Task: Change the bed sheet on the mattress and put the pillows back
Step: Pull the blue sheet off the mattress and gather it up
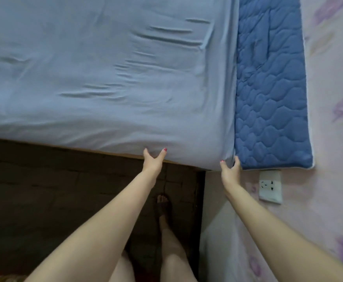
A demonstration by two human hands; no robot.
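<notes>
A light blue bed sheet (105,78) covers the mattress, with a few wrinkles across its top. My left hand (153,160) presses against the sheet at the mattress's near edge, with two digits spread and the rest hidden below the edge. At the near right corner my right hand (230,171) holds the sheet. Its thumb lies on the near side, and a finger sits in the gap beside a dark blue quilted pad (272,98). No pillows are in view.
The quilted pad stands against a pink flowered wall (333,139) to the right of the mattress. A white wall socket (270,186) sits just below the pad. Dark tiled floor (64,190) lies in front of the bed, with my bare legs and foot (163,202) on it.
</notes>
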